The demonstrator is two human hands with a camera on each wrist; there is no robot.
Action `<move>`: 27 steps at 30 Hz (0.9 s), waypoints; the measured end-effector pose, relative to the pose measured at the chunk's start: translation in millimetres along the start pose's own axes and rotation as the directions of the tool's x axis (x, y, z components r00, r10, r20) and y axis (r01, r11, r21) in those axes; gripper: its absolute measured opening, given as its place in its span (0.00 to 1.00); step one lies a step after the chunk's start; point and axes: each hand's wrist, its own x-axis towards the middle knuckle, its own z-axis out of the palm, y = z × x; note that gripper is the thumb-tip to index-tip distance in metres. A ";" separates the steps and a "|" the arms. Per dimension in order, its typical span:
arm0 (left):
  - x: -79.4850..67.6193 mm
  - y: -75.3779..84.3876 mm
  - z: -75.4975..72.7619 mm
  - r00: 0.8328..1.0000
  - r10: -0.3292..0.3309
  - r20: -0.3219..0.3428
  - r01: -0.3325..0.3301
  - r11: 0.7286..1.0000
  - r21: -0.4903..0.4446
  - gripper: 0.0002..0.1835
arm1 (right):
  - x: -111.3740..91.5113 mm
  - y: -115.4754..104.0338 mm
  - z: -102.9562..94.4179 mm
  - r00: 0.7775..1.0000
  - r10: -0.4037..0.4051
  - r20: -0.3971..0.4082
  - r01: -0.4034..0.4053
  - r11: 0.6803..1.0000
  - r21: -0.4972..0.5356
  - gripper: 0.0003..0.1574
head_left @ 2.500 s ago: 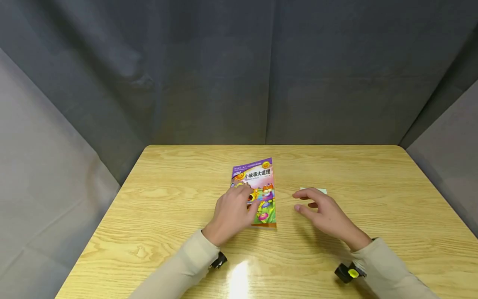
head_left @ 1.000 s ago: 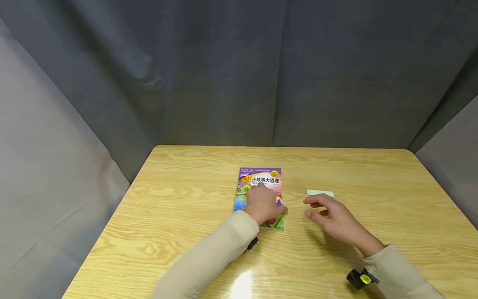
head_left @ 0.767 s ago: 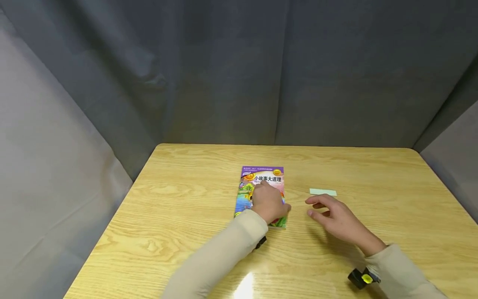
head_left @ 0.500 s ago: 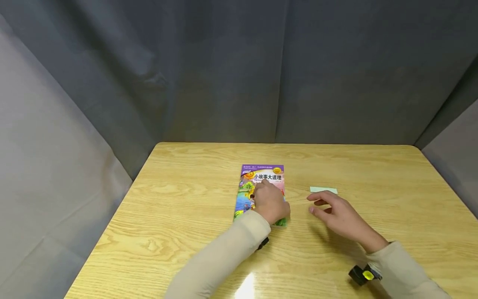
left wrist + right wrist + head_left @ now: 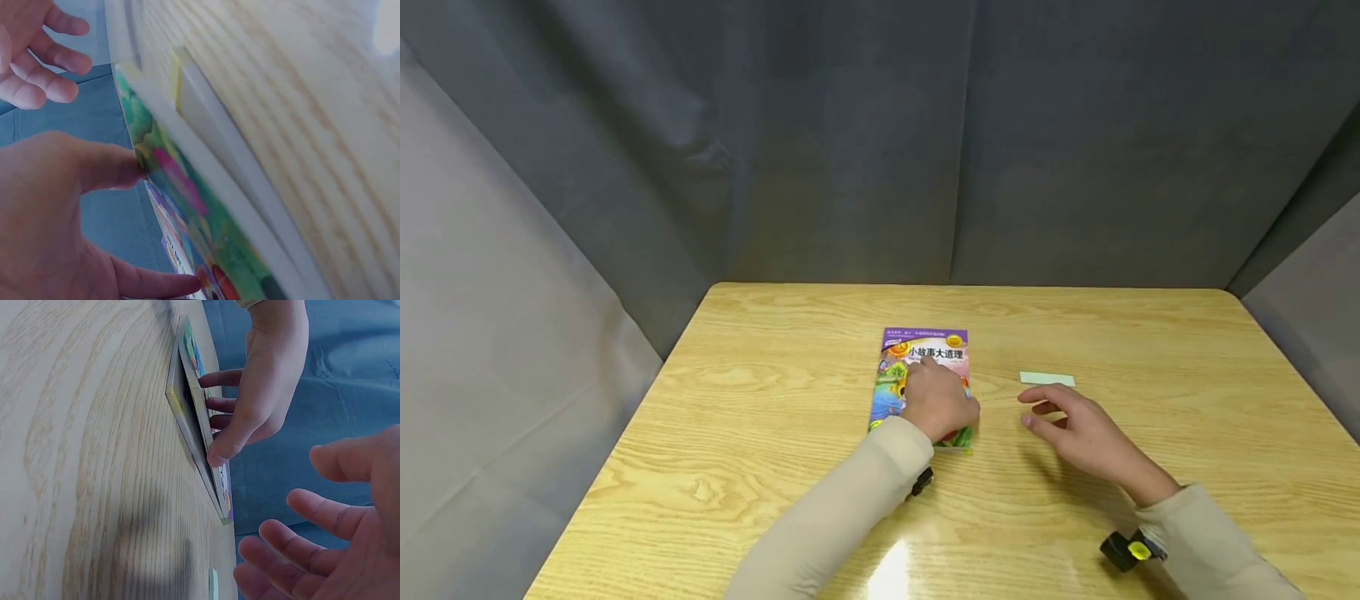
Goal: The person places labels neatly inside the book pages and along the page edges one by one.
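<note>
A colourful children's book (image 5: 891, 385) lies on the wooden table in the head view, with a purple band along its top. Across its cover reaches my left hand (image 5: 936, 400), thumb at the right edge and fingers on the cover. In the right wrist view that hand holds the top layer raised, leaving a dark gap above a lower layer (image 5: 190, 440). Whether this layer is a second book or the rest of the same one, I cannot tell. My right hand (image 5: 1075, 429) hovers to the right, fingers loosely curved, with nothing in it.
A pale green paper strip (image 5: 1047, 379) lies just beyond the right hand's fingers. The wooden table (image 5: 760, 375) runs to a dark grey curtain (image 5: 842, 167) at the back. Grey panels (image 5: 497, 333) stand at the sides.
My left hand has swung rightward across the cover, its thumb now at the right edge. The book, slanted before, lies straighter. The right hand keeps about the same pose; the view shifted slightly.
</note>
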 end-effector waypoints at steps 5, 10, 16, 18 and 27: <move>0.7 -5.1 -2.5 0.999 0.030 -0.016 -0.031 0.998 -0.046 0.33 | 1.6 -0.3 -0.1 1.000 -0.002 -0.002 0.002 1.000 -0.001 0.20; 0.6 -7.4 -3.9 0.999 0.035 -0.005 -0.036 0.996 -0.078 0.33 | 1.9 -1.1 -0.9 1.000 0.000 -0.002 0.000 1.000 -0.002 0.20; 1.2 -8.1 -5.1 0.999 0.047 -0.013 -0.048 0.996 -0.071 0.33 | 1.3 -1.5 -2.6 1.000 0.021 -0.005 -0.021 1.000 0.005 0.22; 1.4 -8.3 -5.4 0.998 0.058 -0.013 -0.058 0.996 -0.069 0.32 | 1.2 -1.4 -2.8 1.000 0.027 0.000 -0.027 1.000 0.006 0.22; 1.5 -10.3 -5.3 0.995 0.100 -0.020 -0.101 0.992 -0.075 0.32 | 2.4 0.5 -1.4 0.999 0.038 0.019 -0.038 0.999 0.008 0.22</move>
